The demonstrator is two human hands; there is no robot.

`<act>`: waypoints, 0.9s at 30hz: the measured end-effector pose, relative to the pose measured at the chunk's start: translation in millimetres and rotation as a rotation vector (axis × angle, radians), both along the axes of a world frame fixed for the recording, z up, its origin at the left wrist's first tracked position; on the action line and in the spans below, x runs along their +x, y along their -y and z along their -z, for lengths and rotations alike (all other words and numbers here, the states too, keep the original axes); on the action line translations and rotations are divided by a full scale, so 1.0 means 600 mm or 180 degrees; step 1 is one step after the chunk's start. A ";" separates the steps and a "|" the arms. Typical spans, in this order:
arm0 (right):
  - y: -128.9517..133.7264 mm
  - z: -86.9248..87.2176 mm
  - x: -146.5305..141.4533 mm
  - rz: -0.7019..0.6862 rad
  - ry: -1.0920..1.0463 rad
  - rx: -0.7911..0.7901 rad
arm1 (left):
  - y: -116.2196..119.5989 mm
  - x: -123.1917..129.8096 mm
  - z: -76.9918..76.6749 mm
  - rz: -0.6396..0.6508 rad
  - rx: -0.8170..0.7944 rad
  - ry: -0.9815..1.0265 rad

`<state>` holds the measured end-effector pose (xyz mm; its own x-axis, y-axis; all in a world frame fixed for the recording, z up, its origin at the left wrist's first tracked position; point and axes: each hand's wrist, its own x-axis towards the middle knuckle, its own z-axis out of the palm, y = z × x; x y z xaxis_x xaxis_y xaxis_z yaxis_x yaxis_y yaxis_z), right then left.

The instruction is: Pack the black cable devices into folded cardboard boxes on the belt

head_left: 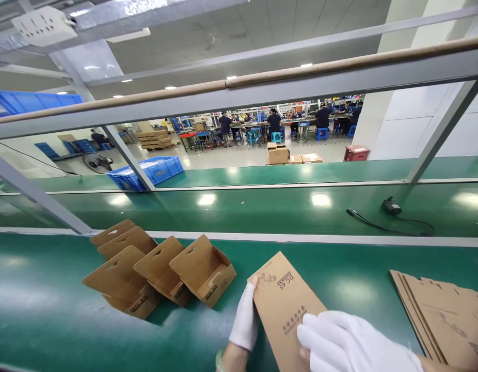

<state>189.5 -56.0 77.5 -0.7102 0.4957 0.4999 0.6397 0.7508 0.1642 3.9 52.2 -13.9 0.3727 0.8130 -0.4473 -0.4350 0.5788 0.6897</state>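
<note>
A brown cardboard box [283,294] printed "DC 45" is tilted in front of me, with its printed face up. My left hand [244,318], in a white glove, grips its left edge, the fingers mostly hidden behind. Across the lower right part of the same box lies my right hand [343,341], also gloved in white, its fingers bent over the printed face and right edge. Several opened boxes with raised lids, among them one box [204,271], stand in a cluster to the left on the green tabletop [192,341].
Flattened cardboard boxes [444,315] lie stacked at the right. Beyond the white divider strip [301,238], a black adapter [392,206] with its cable rests on the green surface. A blue crate [146,172] sits farther back beside a metal post. People work at distant benches.
</note>
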 end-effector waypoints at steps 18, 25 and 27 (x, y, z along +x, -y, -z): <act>-0.164 0.027 0.028 0.1379 0.0444 0.0253 | -0.015 0.014 0.115 0.0514 0.3873 -0.3807; -0.258 0.010 0.059 0.1239 -0.0390 -0.1328 | -0.056 0.003 0.106 0.0785 0.3071 -0.3626; -0.307 -0.002 0.106 0.1806 -0.0730 -0.1315 | -0.073 -0.011 0.107 0.0710 0.2954 -0.3703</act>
<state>253.0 128.4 78.6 -0.1885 0.9358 0.2980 0.9324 0.2658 -0.2449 -2.8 95.9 -77.9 0.3324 0.9415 0.0551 0.6335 -0.2662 0.7265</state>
